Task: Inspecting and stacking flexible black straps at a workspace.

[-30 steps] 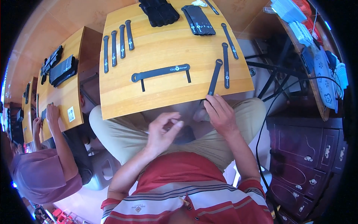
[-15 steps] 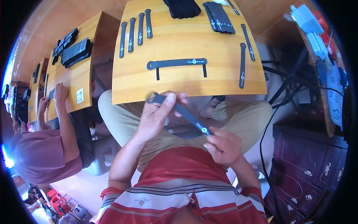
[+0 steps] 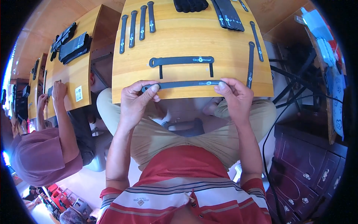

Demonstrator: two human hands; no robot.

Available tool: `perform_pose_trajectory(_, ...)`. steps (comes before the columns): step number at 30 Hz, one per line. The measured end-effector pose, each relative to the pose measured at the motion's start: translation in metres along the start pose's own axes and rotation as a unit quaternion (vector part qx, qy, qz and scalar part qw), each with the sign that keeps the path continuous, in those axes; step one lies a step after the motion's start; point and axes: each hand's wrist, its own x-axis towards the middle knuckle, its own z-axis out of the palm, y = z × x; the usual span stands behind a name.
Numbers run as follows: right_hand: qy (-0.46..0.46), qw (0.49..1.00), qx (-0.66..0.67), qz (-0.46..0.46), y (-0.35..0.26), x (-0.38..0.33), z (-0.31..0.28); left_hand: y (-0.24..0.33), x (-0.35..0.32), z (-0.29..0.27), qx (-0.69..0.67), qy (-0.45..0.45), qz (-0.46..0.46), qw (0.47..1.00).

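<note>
Presently, both hands hold one long flat black strap (image 3: 186, 84) stretched level along the near edge of the pale wooden tabletop (image 3: 231, 41). The left hand (image 3: 136, 100) is clamped on the strap's left end, thumb and forefinger pinched around it just short of the rounded tip. The right hand (image 3: 236, 97) is closed on the right end, the fingertips pressing it down at the table edge. The strap lies flat, touching the wood, and carries a small pale print near its right half.

Just beyond it, parallel and apart from it, lies a second black strap with two short cross pieces (image 3: 181, 61). On the right side a narrow black strap (image 3: 250, 64) lies pointing away, with another slim one (image 3: 256, 40) just beyond it. At the far left of the table four short black straps (image 3: 136, 26) lie side by side. At the far edge sit a dark heap of bundled straps (image 3: 190, 5) and a flat stack of black straps (image 3: 228, 15).

To the left, at a neighbouring wooden table (image 3: 72, 74), another person's hand (image 3: 59, 89) rests on the surface; a pile of black straps (image 3: 74, 46) lies farther along it.
</note>
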Motion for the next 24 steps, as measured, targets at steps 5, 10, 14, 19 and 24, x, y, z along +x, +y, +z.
perform_pose_trajectory(5,-0.005,1.0,0.005,0.017,0.0,0.026,0.006,-0.004,0.019,-0.005,0.018,-0.01,0.018,1.0)
perform_pose_trajectory(10,0.014,0.996,-0.083,0.009,0.004,0.045,0.014,-0.009,0.033,-0.006,0.104,0.038,0.0,0.994)
perform_pose_trajectory(14,0.009,0.992,-0.123,-0.007,0.009,0.056,0.019,-0.006,0.044,-0.003,0.116,0.072,-0.016,0.99)
perform_pose_trajectory(19,0.018,0.983,-0.182,-0.022,0.02,0.063,0.019,-0.016,0.052,-0.008,0.116,0.074,0.004,0.99)
perform_pose_trajectory(24,0.06,0.987,-0.143,0.035,0.026,0.065,0.023,-0.016,0.055,-0.009,0.137,0.11,-0.02,0.984)
